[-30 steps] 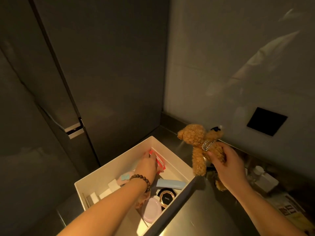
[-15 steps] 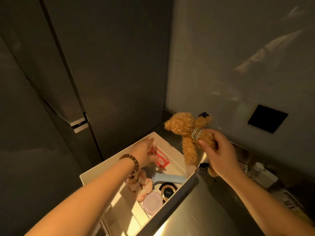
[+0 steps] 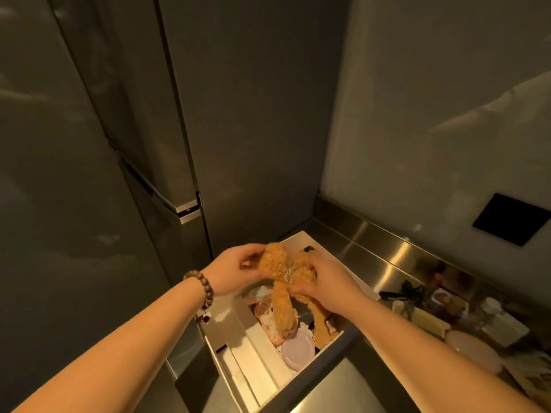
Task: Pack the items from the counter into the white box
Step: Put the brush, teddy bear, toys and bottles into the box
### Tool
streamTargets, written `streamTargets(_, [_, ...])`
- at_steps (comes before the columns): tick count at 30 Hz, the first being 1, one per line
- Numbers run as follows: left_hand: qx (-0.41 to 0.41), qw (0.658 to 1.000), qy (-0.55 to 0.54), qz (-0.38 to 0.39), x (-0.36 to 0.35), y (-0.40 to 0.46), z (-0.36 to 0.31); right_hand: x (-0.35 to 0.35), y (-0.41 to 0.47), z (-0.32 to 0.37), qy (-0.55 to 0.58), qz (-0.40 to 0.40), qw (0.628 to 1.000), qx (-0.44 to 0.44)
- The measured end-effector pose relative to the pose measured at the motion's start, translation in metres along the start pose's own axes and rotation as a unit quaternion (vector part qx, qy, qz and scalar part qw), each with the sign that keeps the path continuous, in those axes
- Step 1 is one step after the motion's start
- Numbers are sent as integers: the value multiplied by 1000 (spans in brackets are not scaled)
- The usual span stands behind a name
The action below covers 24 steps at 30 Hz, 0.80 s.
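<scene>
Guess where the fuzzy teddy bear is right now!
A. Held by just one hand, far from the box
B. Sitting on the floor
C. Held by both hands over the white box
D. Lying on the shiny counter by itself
C: the left hand holds the teddy bear at its head and the right hand grips its body, right above the open white box.

Both bare forearms reach in from the near edge and converge at centre. Left hand [image 3: 235, 271]: wrist carries a beaded bracelet [image 3: 200, 286], fingers curled, gripping the head of the plush bear [image 3: 281, 293]. Right hand [image 3: 323, 283]: palm down, fingers curled round the bear's torso. Hands near each other, not touching.
</scene>
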State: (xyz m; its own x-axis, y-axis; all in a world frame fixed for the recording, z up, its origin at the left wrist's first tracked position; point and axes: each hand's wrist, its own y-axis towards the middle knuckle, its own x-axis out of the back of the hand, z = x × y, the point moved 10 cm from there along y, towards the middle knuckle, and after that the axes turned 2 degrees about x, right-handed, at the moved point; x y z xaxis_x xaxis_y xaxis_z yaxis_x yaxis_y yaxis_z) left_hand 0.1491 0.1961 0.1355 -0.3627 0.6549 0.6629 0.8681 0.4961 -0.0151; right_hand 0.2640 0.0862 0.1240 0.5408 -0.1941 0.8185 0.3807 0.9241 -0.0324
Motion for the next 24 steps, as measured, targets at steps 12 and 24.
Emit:
streamTargets(12, [-48,910,384,146,-102,3,39,-61,12,-16,-107,110,987,-54])
streamTargets(24, [-33,945,307,113,-85,-2,20,-42,-6,-29,-59,156,985,-38])
